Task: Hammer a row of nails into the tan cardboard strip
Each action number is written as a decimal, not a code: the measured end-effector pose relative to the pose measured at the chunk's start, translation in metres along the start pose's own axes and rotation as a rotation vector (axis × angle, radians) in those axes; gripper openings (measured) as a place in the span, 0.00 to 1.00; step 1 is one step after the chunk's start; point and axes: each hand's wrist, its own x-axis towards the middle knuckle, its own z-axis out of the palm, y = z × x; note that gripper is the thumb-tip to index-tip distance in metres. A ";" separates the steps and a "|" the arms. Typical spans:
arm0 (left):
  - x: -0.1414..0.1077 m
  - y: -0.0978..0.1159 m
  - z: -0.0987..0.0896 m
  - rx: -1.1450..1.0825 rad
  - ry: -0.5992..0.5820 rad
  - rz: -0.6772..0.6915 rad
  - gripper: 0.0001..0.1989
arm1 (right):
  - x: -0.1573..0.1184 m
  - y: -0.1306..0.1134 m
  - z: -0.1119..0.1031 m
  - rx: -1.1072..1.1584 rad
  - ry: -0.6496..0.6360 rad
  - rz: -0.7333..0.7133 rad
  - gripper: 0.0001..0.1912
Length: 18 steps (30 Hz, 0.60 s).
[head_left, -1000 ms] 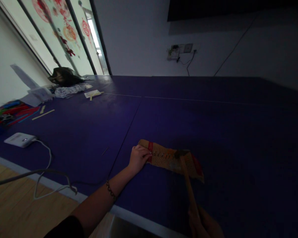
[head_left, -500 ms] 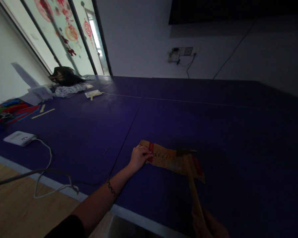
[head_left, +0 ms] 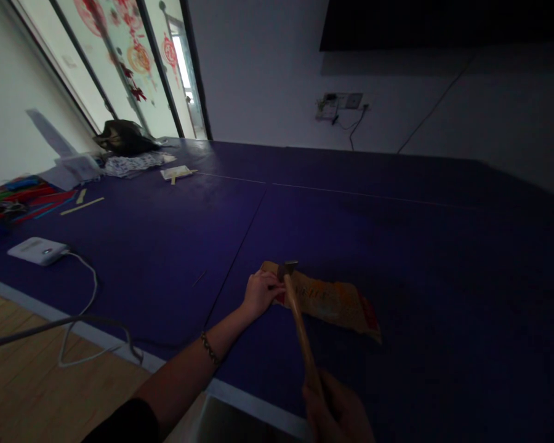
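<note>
A brown cardboard strip (head_left: 335,301) with red bands near its ends lies on the purple table, its surface dotted with small marks. My left hand (head_left: 261,292) rests on the strip's left end, thumb and fingertips pinched together. What sits between those fingertips is too small to make out. In my right hand (head_left: 335,409) is the wooden handle of a hammer (head_left: 300,326). The hammer's dark head is right beside my left fingertips, over the left red band. Whether the head touches the strip I cannot tell.
A white power bank (head_left: 37,250) with a cable lies at the left on the purple table (head_left: 203,227). A thin nail-like piece (head_left: 199,278) is left of my hand. Coloured strips (head_left: 46,200), a white packet (head_left: 176,173) and a dark bag (head_left: 124,136) are farther back.
The hammer has swung left, from over the right part of the cardboard strip to beside my left fingertips. My right hand moved left with it; my left hand stays in place.
</note>
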 end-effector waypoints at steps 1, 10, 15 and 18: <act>0.000 0.000 0.000 -0.002 -0.001 -0.004 0.02 | -0.001 0.001 0.001 -0.008 0.017 -0.004 0.18; 0.000 0.002 0.000 0.007 -0.015 -0.063 0.03 | -0.002 0.007 0.008 -0.008 0.016 0.027 0.19; 0.000 0.003 -0.001 0.007 -0.027 -0.081 0.01 | -0.002 0.008 0.008 -0.077 0.076 0.033 0.20; 0.000 0.004 -0.002 0.036 -0.028 -0.071 0.03 | -0.002 0.008 0.008 -0.050 0.072 0.052 0.21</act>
